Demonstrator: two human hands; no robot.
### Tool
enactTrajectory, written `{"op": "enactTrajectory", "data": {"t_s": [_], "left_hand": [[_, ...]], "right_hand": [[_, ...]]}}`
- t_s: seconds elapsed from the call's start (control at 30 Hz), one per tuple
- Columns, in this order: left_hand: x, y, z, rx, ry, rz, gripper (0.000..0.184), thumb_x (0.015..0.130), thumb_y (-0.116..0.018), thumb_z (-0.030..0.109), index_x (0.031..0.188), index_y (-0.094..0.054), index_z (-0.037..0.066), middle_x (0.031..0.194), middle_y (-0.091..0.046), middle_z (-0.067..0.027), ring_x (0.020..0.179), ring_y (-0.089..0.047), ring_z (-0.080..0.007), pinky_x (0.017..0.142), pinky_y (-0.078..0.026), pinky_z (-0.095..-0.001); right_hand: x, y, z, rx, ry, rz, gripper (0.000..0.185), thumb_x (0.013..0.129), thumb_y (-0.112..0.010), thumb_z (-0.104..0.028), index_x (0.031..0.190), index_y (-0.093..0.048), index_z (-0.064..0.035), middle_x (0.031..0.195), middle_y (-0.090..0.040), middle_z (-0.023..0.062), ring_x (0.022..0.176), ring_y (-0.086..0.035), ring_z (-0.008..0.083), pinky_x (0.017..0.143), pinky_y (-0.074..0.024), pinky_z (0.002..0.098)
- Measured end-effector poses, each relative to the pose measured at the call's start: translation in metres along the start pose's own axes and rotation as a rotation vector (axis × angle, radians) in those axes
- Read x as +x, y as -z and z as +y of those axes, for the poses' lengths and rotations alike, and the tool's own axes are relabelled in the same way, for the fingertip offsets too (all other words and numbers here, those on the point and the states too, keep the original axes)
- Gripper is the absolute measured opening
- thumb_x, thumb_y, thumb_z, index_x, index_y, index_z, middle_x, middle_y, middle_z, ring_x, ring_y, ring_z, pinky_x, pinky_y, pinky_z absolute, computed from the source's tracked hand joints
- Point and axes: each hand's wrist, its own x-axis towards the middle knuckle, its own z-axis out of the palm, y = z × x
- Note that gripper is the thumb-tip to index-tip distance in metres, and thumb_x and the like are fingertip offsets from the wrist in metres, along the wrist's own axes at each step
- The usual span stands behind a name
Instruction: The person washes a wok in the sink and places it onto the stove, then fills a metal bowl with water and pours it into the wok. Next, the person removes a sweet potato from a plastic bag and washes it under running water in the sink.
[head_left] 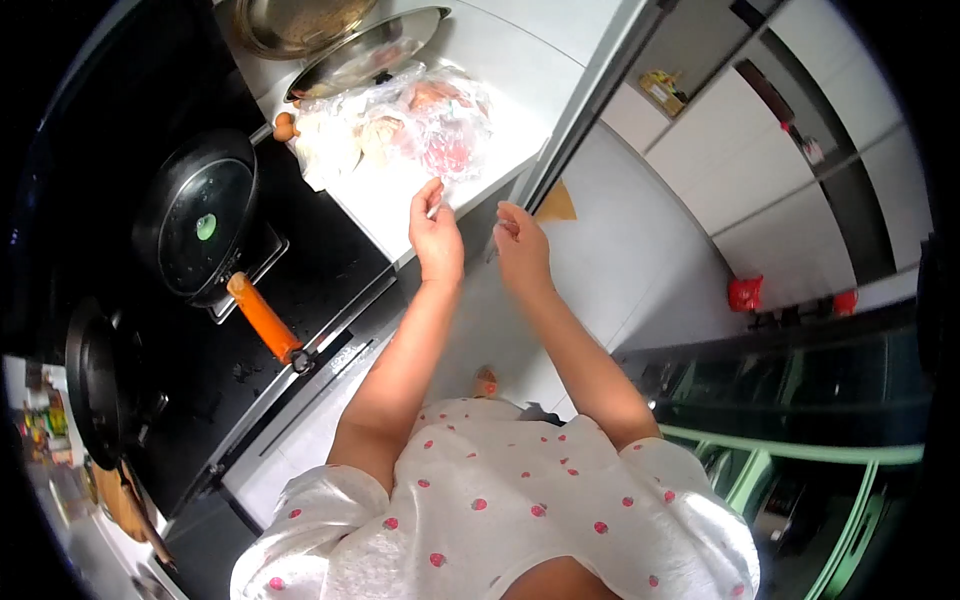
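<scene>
My left hand (437, 240) is raised at the front edge of the white counter (370, 210), its fingers curled toward the thumb. A small pale bit shows at those fingertips, too small to name. Close by on the right, apart from it, my right hand (524, 250) is closed with the fingers bent inward beside the metal-edged door frame (560, 150). Something faint and shiny shows at its fingertips; I cannot make it out. Clear plastic bags with food (440, 120) lie on the counter just beyond my left hand.
A black frying pan (185, 255) with an orange handle (264, 320) sits on the black stove (330, 265), a green spot inside it. Another dark pan (92, 390) stands nearer. Eggs (285, 127) and a metal lid (365, 50) are at the counter's back. Green-framed shelving (800, 445) is at right.
</scene>
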Motion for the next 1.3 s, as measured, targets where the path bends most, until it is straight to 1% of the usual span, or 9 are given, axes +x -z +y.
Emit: {"op": "enactTrajectory", "data": {"t_s": [0.3,0.63,0.77,0.9,1.0,1.13,1.2,1.23,1.3], "left_hand": [[0.081,-0.027,-0.009,0.326,-0.230,0.104,0.036,0.074,-0.044,-0.001,0.109,-0.051,0.001,0.108,-0.053,-0.0132,0.104,-0.048,-0.0235,0.091,-0.034,-0.0312],[0.171,-0.064,-0.030,0.746,-0.490,-0.230,0.040,0.069,-0.053,0.004,0.109,-0.053,0.009,0.116,-0.050,-0.0137,0.113,-0.042,-0.0323,0.094,-0.031,-0.0406],[0.171,-0.061,-0.062,1.125,-0.288,-0.305,0.030,0.071,-0.057,0.014,0.101,-0.060,0.019,0.105,-0.057,-0.0075,0.106,-0.046,-0.0275,0.093,-0.024,-0.0484],[0.157,-0.041,-0.065,1.119,-0.223,-0.337,0.011,0.071,-0.056,0.013,0.074,-0.065,0.018,0.091,-0.061,-0.0031,0.096,-0.049,-0.0239,0.093,-0.024,-0.0472],[0.154,-0.040,-0.061,1.199,-0.120,-0.367,0.012,0.069,-0.056,0.012,0.075,-0.065,0.017,0.090,-0.061,-0.0041,0.093,-0.050,-0.0262,0.090,-0.028,-0.0435],[0.173,-0.061,-0.051,1.064,-0.082,-0.242,0.011,0.072,-0.055,0.012,0.078,-0.064,0.015,0.088,-0.059,-0.0073,0.091,-0.051,-0.0270,0.090,-0.029,-0.0456],[0.180,-0.082,-0.049,1.026,-0.371,-0.031,0.016,0.071,-0.055,0.009,0.086,-0.061,0.011,0.087,-0.059,-0.0097,0.089,-0.051,-0.0276,0.089,-0.031,-0.0414],[0.186,-0.090,-0.055,0.985,-0.525,-0.048,0.021,0.070,-0.055,0.007,0.091,-0.058,0.007,0.085,-0.059,-0.0115,0.088,-0.053,-0.0283,0.084,-0.036,-0.0379],[0.190,-0.103,-0.063,0.932,-0.369,-0.194,0.020,0.070,-0.055,0.007,0.090,-0.058,0.006,0.086,-0.059,-0.0123,0.086,-0.054,-0.0290,0.081,-0.039,-0.0373]], "right_hand": [[0.124,-0.022,0.018,-0.078,0.128,-0.137,0.033,0.078,-0.052,-0.005,0.111,-0.051,-0.0005,0.107,-0.056,0.0139,0.094,-0.056,0.0217,0.079,-0.0442,0.0307],[0.223,-0.067,0.039,-0.204,0.176,-0.071,0.039,0.072,-0.056,-0.010,0.110,-0.052,-0.0042,0.100,-0.053,0.0167,0.093,-0.052,0.0324,0.079,-0.0425,0.0379],[0.250,-0.066,0.025,-0.267,0.018,-0.148,0.036,0.069,-0.060,-0.021,0.099,-0.056,-0.0019,0.094,-0.055,0.0181,0.090,-0.053,0.0339,0.078,-0.0424,0.0394],[0.281,-0.092,0.050,-0.251,-0.047,-0.090,0.043,0.068,-0.063,-0.026,0.102,-0.056,0.0000,0.091,-0.060,0.0160,0.086,-0.057,0.0275,0.076,-0.0434,0.0352],[0.291,-0.104,0.061,-0.412,0.180,0.041,0.040,0.068,-0.063,-0.029,0.094,-0.059,0.0009,0.081,-0.061,0.0154,0.077,-0.058,0.0296,0.072,-0.0441,0.0363],[0.318,-0.094,0.075,-0.200,0.073,-0.111,0.024,0.068,-0.063,-0.020,0.081,-0.060,-0.0006,0.074,-0.061,0.0172,0.071,-0.058,0.0322,0.069,-0.0442,0.0367],[0.324,-0.090,0.081,-0.027,0.020,-0.131,0.021,0.069,-0.063,-0.018,0.081,-0.060,-0.0005,0.073,-0.061,0.0170,0.069,-0.058,0.0315,0.068,-0.0440,0.0358],[0.320,-0.084,0.073,0.072,-0.065,-0.144,0.019,0.069,-0.063,-0.015,0.080,-0.060,-0.0001,0.073,-0.060,0.0163,0.069,-0.058,0.0297,0.067,-0.0436,0.0347],[0.316,-0.073,0.066,0.166,-0.148,-0.162,0.016,0.069,-0.062,-0.012,0.080,-0.060,0.0003,0.073,-0.060,0.0155,0.068,-0.057,0.0280,0.065,-0.0432,0.0336]]}}
